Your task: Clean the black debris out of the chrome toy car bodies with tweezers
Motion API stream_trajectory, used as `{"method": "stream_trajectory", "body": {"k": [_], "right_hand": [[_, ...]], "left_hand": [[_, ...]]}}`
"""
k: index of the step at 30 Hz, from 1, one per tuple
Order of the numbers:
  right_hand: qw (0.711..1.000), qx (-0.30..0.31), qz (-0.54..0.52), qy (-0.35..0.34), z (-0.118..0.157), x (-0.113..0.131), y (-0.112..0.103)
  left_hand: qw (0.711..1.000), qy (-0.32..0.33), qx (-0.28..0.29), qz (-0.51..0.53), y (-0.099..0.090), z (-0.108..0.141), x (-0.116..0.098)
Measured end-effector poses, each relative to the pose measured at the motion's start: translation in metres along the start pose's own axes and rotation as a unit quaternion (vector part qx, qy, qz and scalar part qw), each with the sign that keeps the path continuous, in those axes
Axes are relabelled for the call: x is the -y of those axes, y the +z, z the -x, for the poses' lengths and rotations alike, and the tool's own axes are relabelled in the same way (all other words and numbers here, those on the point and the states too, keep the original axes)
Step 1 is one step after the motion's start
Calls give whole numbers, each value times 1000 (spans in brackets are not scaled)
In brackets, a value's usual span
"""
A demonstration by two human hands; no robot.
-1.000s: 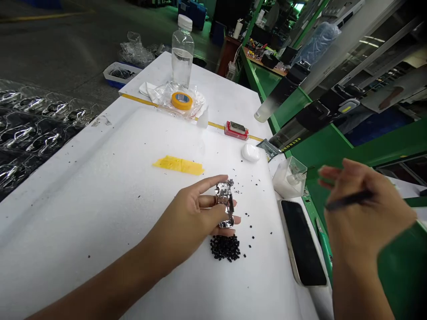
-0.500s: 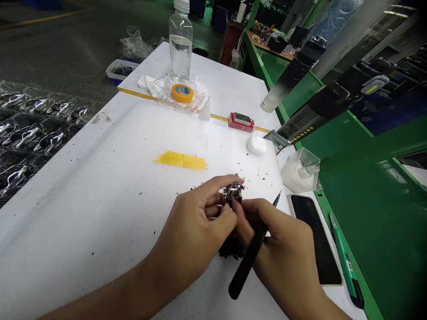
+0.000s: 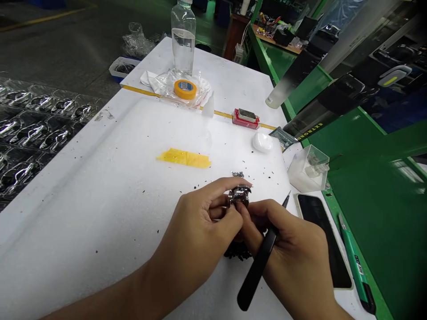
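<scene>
Between the thumb and fingers of my left hand (image 3: 196, 231) is a small shiny metal part (image 3: 240, 194), held above the white work surface (image 3: 110, 209). My right hand (image 3: 296, 253) is closed around black tweezers (image 3: 255, 271), their pointed tip sticking up to the right and the rounded end down toward me. Its thumb and index fingertip also meet at the lower edge of the metal part; whether they pinch a tiny piece there is hidden. Under my hands lies a heap of small black pieces (image 3: 238, 251). Just beyond the metal part sits a small cluster of dark bits (image 3: 237, 174).
A yellow tape strip (image 3: 185, 158), an orange tape roll (image 3: 185, 89), a water bottle (image 3: 183, 44) and a red box (image 3: 246, 118) stand farther off. At right are a white case (image 3: 262, 142), clear container (image 3: 308, 169), phone (image 3: 325, 240) and green cutter knife (image 3: 356, 266).
The whole scene has shifted slightly right in the picture as the head view turned. Both hands keep their hold, and the metal part looks slightly tilted compared with before.
</scene>
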State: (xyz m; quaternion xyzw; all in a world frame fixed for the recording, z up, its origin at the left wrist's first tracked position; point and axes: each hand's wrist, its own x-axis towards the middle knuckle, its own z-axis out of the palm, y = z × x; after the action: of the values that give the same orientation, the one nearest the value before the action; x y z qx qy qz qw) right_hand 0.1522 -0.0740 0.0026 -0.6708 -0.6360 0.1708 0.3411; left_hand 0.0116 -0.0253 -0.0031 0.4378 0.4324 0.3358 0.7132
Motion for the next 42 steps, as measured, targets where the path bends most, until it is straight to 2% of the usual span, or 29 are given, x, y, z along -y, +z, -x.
{"method": "stream_trajectory", "body": {"k": [20, 24, 28, 31, 34, 35, 37, 39, 40, 42], "right_hand": [[1000, 11, 11, -3, -2, 2, -2], [998, 70, 12, 3, -6, 1, -13], [998, 23, 34, -43, -14, -2, -33], [995, -27, 44, -80, -13, -3, -43], [982, -103, 106, -121, -9, -2, -44], [976, -103, 124, -149, -7, -2, -43], [963, -57, 141, -224, -3, -3, -41], [951, -2, 138, -276, 4, -7, -43], [952, 13, 135, -275, 9, -12, -45], [972, 21, 107, -207, 25, -23, -52]], "left_hand": [[999, 3, -12, -31, -1, -1, 3], [999, 18, 12, -48, -3, -3, 5], [993, 39, 83, -77, -6, 2, -1], [993, -23, 108, 36, -7, 3, -11], [969, -100, 108, 200, -6, -1, -19], [959, -114, 112, 236, -6, -2, -20], [949, -131, 105, 268, -5, -6, -20], [949, -143, 63, 273, -5, -8, -19], [949, -147, 34, 276, -5, -9, -18], [951, -142, -17, 274, -4, -9, -18]]}}
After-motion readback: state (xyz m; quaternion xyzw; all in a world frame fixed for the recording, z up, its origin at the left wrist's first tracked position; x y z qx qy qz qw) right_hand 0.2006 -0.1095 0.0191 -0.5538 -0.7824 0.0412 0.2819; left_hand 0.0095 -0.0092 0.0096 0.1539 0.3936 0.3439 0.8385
